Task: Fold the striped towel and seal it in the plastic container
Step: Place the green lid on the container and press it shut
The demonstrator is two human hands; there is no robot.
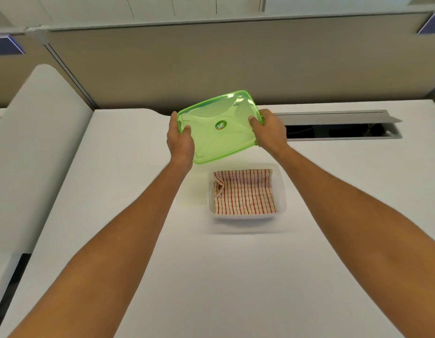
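White laminate covered the desk (236, 276), and a rounded white panel (41, 154) stood along its left side. Your left hand (180, 142) was closed on the left edge of the green lid (219, 140), thumb laid on the top face, the other fingers curled behind the rim. The lid was translucent green plastic with a small round sticker (220, 125) near its centre; you held it in the air, tilted, above and just beyond the container, not touching it. Below and a little right of the lid, the clear plastic container (282, 191) sat open on the desk. The striped towel (245, 193) lay folded inside it, red lines on a pale ground, one fold bunched along the left wall, the cloth filling most of the floor. Your right hand (269, 131) gripped the lid's right edge the same way, thumb on top. Further right, a grey cable hatch (333, 115) in the desk stood open beneath the beige partition (236, 64).
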